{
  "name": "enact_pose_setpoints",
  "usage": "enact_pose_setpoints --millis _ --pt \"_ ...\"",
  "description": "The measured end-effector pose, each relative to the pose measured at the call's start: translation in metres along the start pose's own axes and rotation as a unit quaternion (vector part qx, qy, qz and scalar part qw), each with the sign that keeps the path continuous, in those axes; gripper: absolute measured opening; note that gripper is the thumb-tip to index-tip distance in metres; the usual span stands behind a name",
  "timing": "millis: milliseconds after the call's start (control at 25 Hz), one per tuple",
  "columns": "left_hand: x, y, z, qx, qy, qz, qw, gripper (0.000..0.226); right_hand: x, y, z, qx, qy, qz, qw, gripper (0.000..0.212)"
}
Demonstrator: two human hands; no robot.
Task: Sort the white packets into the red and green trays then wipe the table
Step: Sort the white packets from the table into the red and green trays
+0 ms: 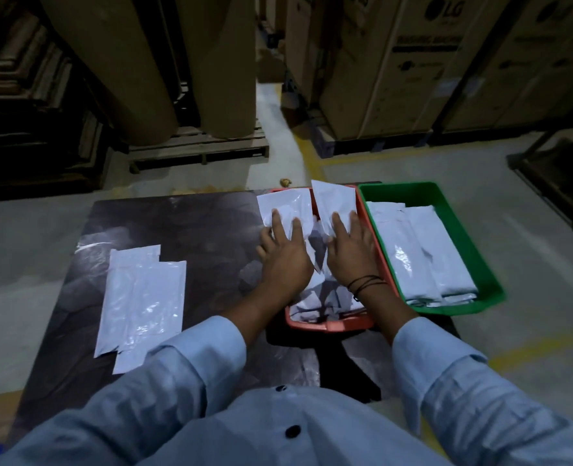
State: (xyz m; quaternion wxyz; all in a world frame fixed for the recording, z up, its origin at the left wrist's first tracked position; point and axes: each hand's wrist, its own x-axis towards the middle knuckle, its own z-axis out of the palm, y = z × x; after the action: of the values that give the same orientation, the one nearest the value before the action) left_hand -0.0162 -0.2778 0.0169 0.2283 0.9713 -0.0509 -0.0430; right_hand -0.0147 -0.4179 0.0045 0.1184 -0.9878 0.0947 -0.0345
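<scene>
Both hands are over the red tray (328,326), which holds several crumpled white packets (325,297). My left hand (283,253) lies with spread fingers on a white packet (286,205) that sticks out past the tray's far rim. My right hand (350,252) holds a second white packet (335,201), tilted up beside it. The green tray (476,253) touches the red one on the right and holds a neat stack of white packets (422,253). Two more white packets (140,297) lie overlapping on the left of the dark table (194,230).
A black cloth-like sheet (335,364) lies under the red tray's near end, at the table's front edge. Beyond the table are large brown paper rolls (164,62) on a wooden pallet (204,146) and stacked cardboard boxes (396,68). Grey floor surrounds the table.
</scene>
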Motion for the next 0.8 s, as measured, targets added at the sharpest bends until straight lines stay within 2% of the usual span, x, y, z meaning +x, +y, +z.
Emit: enact_pose_setpoints --millis 200,360,480,600,800 --pt "0.006 0.023 0.035 0.036 0.002 0.003 0.999 0.058 -0.008 0.024 -0.004 -0.021 -0.008 -0.012 1.000 0.056" --pt "0.007 0.028 0.055 0.035 -0.004 0.041 0.999 0.063 -0.002 0.032 -0.005 -0.029 -0.032 -0.124 0.991 0.059" --pt "0.012 0.023 0.073 0.043 -0.053 0.030 0.997 0.068 0.007 0.037 0.009 -0.012 -0.061 -0.118 0.991 0.062" --pt "0.018 0.014 0.093 0.068 -0.098 0.018 0.993 0.084 0.008 0.041 0.020 -0.012 -0.107 -0.111 0.988 0.065" --pt "0.012 0.017 0.093 0.059 -0.078 0.017 0.995 0.071 0.007 0.047 0.028 -0.031 -0.119 -0.115 0.986 0.072"
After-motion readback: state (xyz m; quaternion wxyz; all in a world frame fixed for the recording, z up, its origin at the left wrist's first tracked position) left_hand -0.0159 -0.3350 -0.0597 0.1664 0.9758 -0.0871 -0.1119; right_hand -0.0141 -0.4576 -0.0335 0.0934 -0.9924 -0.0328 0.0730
